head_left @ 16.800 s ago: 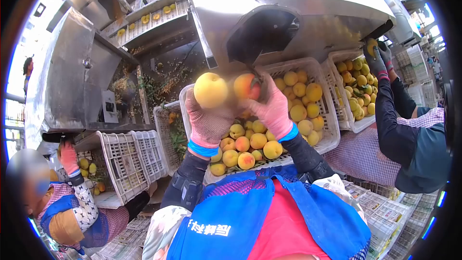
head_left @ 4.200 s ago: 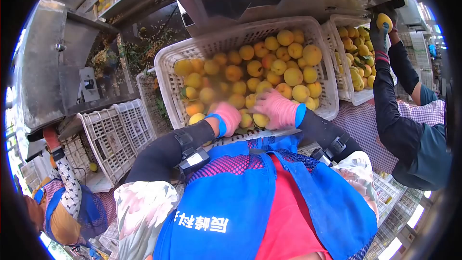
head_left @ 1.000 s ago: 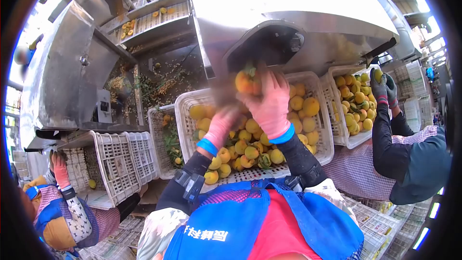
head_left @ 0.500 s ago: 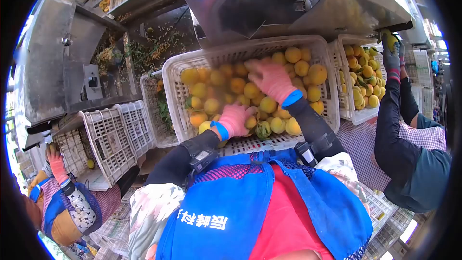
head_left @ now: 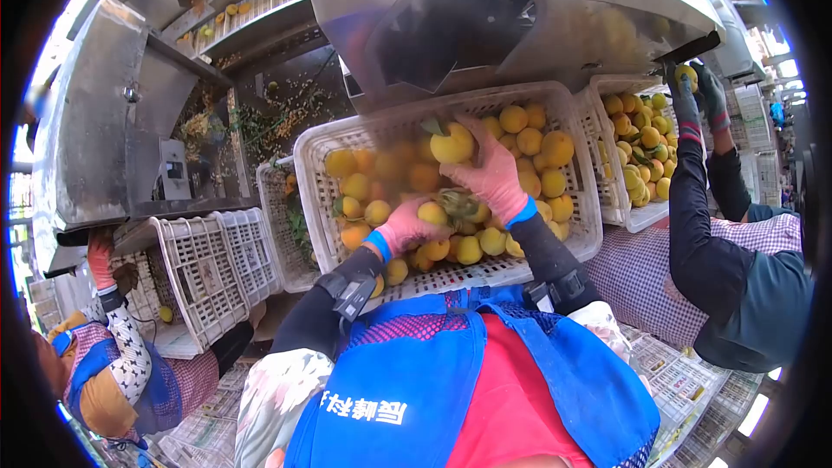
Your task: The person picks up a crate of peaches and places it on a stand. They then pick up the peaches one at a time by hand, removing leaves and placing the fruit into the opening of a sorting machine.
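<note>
Both of my hands wear pink gloves and are over a white plastic crate (head_left: 442, 280) of yellow-orange round fruit. My right hand (head_left: 492, 166) holds a yellow fruit (head_left: 451, 144) with a green leaf on it, raised above the others. My left hand (head_left: 411, 225), lower and nearer my body, has its fingers round a smaller yellow fruit (head_left: 432, 213). Between the hands lies a greenish, leafy piece (head_left: 459, 204), partly blurred. Many loose fruits (head_left: 523, 140) fill the crate around them.
Behind the crate stands a metal machine (head_left: 598, 35) with a dark opening. A second fruit crate (head_left: 642, 221) is at the right, beside a co-worker's gloved hands (head_left: 685, 100). Another co-worker's hand (head_left: 101, 262) is at the left, near an upright white crate (head_left: 204, 269).
My right hand has lifted a leafy fruit out of the pile. My left hand has closed round a fruit. The co-worker's hands at the right now show a yellow fruit.
</note>
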The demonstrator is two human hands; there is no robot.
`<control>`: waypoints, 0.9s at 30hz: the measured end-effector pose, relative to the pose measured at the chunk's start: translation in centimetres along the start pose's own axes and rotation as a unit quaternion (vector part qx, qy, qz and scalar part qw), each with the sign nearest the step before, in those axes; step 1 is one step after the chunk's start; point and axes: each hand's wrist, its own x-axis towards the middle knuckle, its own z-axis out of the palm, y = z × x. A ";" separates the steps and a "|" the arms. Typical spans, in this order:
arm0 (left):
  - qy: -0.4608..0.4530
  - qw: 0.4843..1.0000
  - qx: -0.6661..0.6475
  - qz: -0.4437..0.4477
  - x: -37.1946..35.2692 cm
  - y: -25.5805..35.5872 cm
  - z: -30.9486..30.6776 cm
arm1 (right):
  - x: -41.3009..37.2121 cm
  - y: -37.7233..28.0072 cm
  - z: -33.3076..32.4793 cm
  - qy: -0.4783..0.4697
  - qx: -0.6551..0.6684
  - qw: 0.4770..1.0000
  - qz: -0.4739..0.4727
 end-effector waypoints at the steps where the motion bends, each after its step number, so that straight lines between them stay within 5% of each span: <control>1: 0.011 0.999 -0.037 0.014 -0.6 0.8 0.0 | 0.0 -1.2 0.3 0.026 0.092 0.995 -0.021; 2: 0.021 0.997 -0.074 0.028 -1.1 1.4 -0.2 | 0.2 -2.1 0.7 0.050 0.184 0.981 -0.043; 6: 0.022 0.971 -0.211 0.113 -2.5 2.4 -1.5 | 3.3 -4.1 3.1 0.172 0.217 0.946 -0.169; 10: 0.016 0.946 -0.278 0.163 -3.6 3.5 -2.1 | 6.4 -5.2 3.4 0.295 -0.072 0.924 -0.234; 18: -0.013 0.906 -0.367 0.210 -3.6 6.2 -1.3 | 14.6 -3.9 4.0 0.308 -0.320 0.871 -0.209; 21: -0.139 0.852 -0.424 0.274 -2.6 7.4 -1.9 | 14.9 -5.2 3.2 0.334 -0.340 0.849 -0.227; 23: -0.091 0.841 -0.449 0.286 -3.1 8.3 -1.4 | 13.1 -6.9 1.9 0.270 -0.173 0.930 -0.179; 25: -0.074 0.817 -0.484 0.304 -3.6 9.0 -1.2 | 7.5 -9.1 0.7 0.071 0.151 0.985 -0.036; 27: -0.088 0.781 -0.530 0.319 -3.9 9.4 -1.1 | 3.6 -7.8 1.0 -0.056 0.060 0.995 -0.059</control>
